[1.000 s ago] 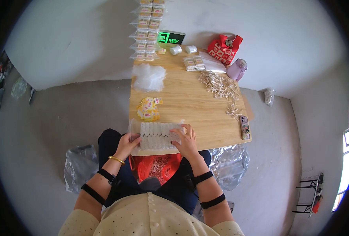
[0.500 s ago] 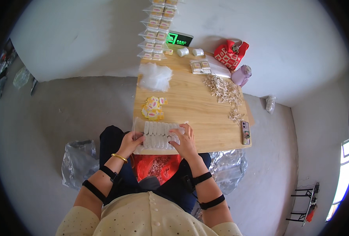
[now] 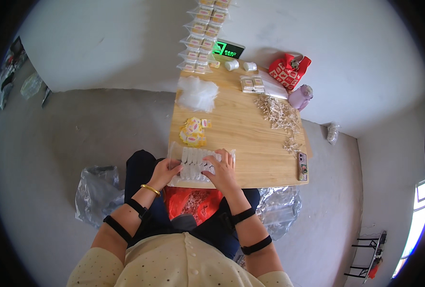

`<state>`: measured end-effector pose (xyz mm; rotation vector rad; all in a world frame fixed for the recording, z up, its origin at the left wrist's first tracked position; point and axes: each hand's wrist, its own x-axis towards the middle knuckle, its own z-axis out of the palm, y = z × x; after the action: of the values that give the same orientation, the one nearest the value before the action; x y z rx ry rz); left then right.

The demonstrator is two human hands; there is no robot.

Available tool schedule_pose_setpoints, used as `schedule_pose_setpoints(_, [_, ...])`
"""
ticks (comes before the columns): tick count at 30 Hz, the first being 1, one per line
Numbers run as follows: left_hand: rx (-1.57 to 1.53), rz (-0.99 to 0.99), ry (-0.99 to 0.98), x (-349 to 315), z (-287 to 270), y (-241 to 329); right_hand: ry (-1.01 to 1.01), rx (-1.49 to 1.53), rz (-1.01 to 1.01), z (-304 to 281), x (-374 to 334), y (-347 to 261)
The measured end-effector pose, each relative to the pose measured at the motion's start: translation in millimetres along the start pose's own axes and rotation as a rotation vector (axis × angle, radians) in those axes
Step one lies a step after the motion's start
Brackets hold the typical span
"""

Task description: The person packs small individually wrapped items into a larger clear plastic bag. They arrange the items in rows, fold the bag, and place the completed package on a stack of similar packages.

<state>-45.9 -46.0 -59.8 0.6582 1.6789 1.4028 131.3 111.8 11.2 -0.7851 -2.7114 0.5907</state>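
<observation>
At the table's near edge lies a clear plastic bag point(image 3: 174, 152) with two rows of small translucent plastic boxes point(image 3: 191, 168) packed side by side. My left hand point(image 3: 165, 173) grips the bag's left side, its thumb over the end of the near row and its fingers partly hidden. On the right, my right hand point(image 3: 223, 170) curves over the boxes, thumb and fingers gripping the right end of the rows. Just beyond the bag is a loose pile of yellow and white label cards point(image 3: 192, 132).
Farther back on the table point(image 3: 241, 138) are clear plastic sheets point(image 3: 198, 94), loose cotton swabs point(image 3: 275, 112), a phone point(image 3: 302, 166), a purple bottle point(image 3: 299, 98) and a red tote point(image 3: 289, 71). Tall stacked packs point(image 3: 204, 44) stand at the far left corner. A red plastic bag point(image 3: 180, 195) sits below the near edge.
The whole view has shifted slightly, so the table sits farther right. Both hands stay on the bag of boxes, and the right fingers have moved only slightly.
</observation>
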Motion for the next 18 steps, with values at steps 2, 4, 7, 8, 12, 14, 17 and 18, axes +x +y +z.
schedule_pose_setpoints(2, [-0.007, -0.001, 0.001, -0.1, 0.1, -0.9, -0.020, -0.026, 0.017, 3.5, -0.9, -1.3])
schedule_pose_setpoints(4, [-0.022, 0.000, -0.001, 0.1, 0.4, 0.2, -0.022, -0.053, 0.027, 4.3, -0.7, -2.8])
schedule_pose_setpoints(7, [-0.009, -0.016, -0.002, -2.8, 0.5, 5.5, -0.017, 0.022, 0.014, 3.6, 3.2, -5.3])
schedule_pose_setpoints(8, [0.005, -0.009, -0.003, -1.2, 0.7, 4.0, -0.023, 0.019, 0.016, 3.6, 4.3, -7.2])
schedule_pose_setpoints(12, [0.030, -0.002, 0.005, -0.2, -0.7, 0.1, -0.039, -0.014, 0.017, 8.2, 4.9, -15.2])
schedule_pose_setpoints(14, [0.045, -0.012, 0.004, -1.5, -0.4, 4.2, -0.039, -0.013, 0.012, 9.0, 5.7, -16.7])
schedule_pose_setpoints(17, [0.070, -0.029, 0.002, -2.0, -0.5, 8.2, -0.036, 0.010, -0.002, 10.8, 8.8, -20.7])
schedule_pose_setpoints(18, [0.055, -0.029, 0.006, -2.4, -0.1, 7.6, -0.038, -0.001, -0.009, 12.5, 10.1, -24.2])
